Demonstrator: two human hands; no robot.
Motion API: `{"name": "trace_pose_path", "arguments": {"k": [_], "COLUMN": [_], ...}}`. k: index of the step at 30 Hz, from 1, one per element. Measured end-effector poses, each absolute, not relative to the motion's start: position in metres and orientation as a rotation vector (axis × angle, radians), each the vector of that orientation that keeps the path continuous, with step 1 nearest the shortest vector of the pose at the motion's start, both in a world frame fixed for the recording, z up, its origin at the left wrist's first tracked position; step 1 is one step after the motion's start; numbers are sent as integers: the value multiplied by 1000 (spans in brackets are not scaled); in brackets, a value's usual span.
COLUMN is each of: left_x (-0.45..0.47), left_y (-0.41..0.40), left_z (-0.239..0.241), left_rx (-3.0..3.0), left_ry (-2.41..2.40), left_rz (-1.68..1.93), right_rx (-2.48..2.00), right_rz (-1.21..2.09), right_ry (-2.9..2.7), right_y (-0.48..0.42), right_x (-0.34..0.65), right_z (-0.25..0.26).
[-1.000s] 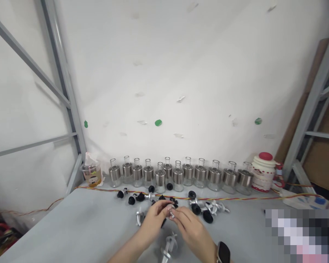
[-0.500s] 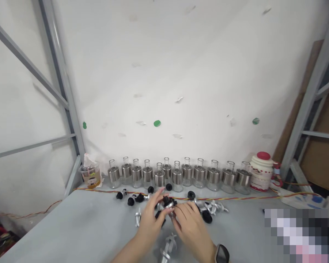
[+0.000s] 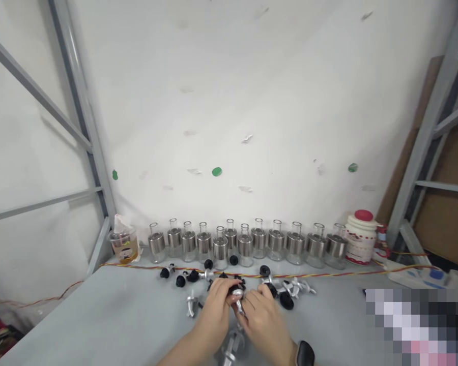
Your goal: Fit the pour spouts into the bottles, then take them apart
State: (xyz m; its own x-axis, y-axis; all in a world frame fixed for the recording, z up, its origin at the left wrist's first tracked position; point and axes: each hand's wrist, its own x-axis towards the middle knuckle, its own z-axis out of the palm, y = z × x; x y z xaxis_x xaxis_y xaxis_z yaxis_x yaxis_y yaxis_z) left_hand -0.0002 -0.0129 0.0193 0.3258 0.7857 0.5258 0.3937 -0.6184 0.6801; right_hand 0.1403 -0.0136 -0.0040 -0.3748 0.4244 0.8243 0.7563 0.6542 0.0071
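Note:
Both my hands meet low over the grey table [image 3: 99, 320]. My left hand [image 3: 216, 310] is closed around the black top of a small pump part [image 3: 236, 297] with a silver collar. My right hand [image 3: 265, 317], with a dark watch on the wrist, pinches the same part from the right. Several loose black caps and silver pump parts [image 3: 286, 292] lie scattered just beyond my fingers. One silver piece [image 3: 231, 348] lies under my wrists.
A row of several small glass bottles with silver collars [image 3: 246, 244] lines the white wall. A plastic cup with amber liquid [image 3: 122, 245] stands at left, a white jar with red lid [image 3: 362, 238] at right. A red-yellow wire [image 3: 328, 275] crosses the table. Grey metal frames flank both sides.
My hands have stayed together on the small part, turning it slightly. The view drifted a little, and the part's black top now shows between my fingers.

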Motion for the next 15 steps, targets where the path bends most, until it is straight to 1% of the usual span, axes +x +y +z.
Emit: {"name": "trace_pose_path", "arguments": {"k": [5, 9, 15], "left_x": [3, 1, -3], "left_y": [-17, -18, -15], "left_z": [21, 22, 15], "left_rx": [2146, 2238, 2429], "left_ry": [1042, 1048, 1250], "left_rz": [1287, 1343, 1325], "right_rx": [-909, -974, -1046], "right_rz": [-466, -447, -375], "right_ry": [-2056, -2016, -2024], "right_y": [-16, -18, -15], "right_x": [138, 140, 146], "right_z": [-6, 4, 7]}}
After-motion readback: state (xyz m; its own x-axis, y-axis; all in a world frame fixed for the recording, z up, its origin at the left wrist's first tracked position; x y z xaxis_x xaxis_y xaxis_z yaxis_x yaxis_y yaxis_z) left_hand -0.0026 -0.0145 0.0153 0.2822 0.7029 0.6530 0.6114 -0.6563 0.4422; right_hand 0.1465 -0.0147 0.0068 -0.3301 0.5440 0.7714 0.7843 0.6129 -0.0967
